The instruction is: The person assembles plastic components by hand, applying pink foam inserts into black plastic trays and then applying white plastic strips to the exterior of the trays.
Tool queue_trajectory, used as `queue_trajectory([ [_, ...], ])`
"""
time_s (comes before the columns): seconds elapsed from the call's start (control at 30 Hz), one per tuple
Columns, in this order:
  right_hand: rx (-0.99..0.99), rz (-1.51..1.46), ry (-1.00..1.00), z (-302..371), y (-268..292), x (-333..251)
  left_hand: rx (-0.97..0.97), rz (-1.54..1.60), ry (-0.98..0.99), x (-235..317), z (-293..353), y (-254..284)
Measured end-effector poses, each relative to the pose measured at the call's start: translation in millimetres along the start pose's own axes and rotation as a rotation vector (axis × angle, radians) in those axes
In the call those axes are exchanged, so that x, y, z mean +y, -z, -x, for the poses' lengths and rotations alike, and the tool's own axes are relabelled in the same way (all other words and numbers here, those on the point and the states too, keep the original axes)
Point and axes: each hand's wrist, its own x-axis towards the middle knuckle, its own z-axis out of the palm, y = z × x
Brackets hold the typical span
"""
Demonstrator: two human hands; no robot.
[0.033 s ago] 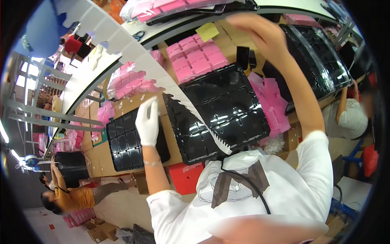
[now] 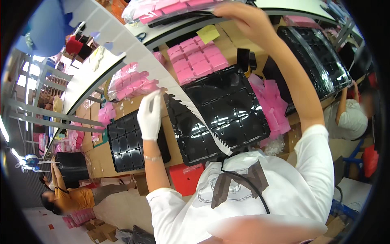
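Observation:
My left hand (image 2: 149, 116), in a white glove, is raised between two black trays with its fingertips drawn together in a pinch. Its tips are close by the jagged edge of a long pale strip (image 2: 142, 53); whether they touch it I cannot tell. My bare right hand (image 2: 245, 20), slightly blurred, reaches to the far shelf with its fingers stretched out. They are near the edge of a black tray under wrapped pink pieces (image 2: 170, 8). In front of me lies a large black compartment tray (image 2: 227, 101), partly covered by the strip. A smaller black tray (image 2: 126, 142) is to the left.
Pink blocks (image 2: 197, 59) with a yellow note (image 2: 208, 33) lie beyond the large tray. Pink sheets (image 2: 270, 103) are at its right, beside a film-wrapped black tray (image 2: 317, 57). A red bin (image 2: 187, 179) stands below the table edge. People work at left and right.
My right hand has moved a little left and up, closer to the black tray on the shelf. My gloved left hand has risen slightly.

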Motion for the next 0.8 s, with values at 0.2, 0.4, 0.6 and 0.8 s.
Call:
queue_trajectory([
  [0.2,-0.492,0.461,-0.110,-99,-51,120,-0.088,0.260,-0.027,24,-56,-40],
  [0.4,-0.476,0.520,-0.174,-107,-18,74,-0.094,0.313,-0.228,49,-86,-41],
  [0.6,-0.059,0.616,-0.111,-108,-47,141,-0.076,0.230,-0.204,89,-119,-63],
  [0.8,0.032,0.436,-0.499,-126,-68,121,-0.113,0.336,-0.266,116,-160,-94],
])
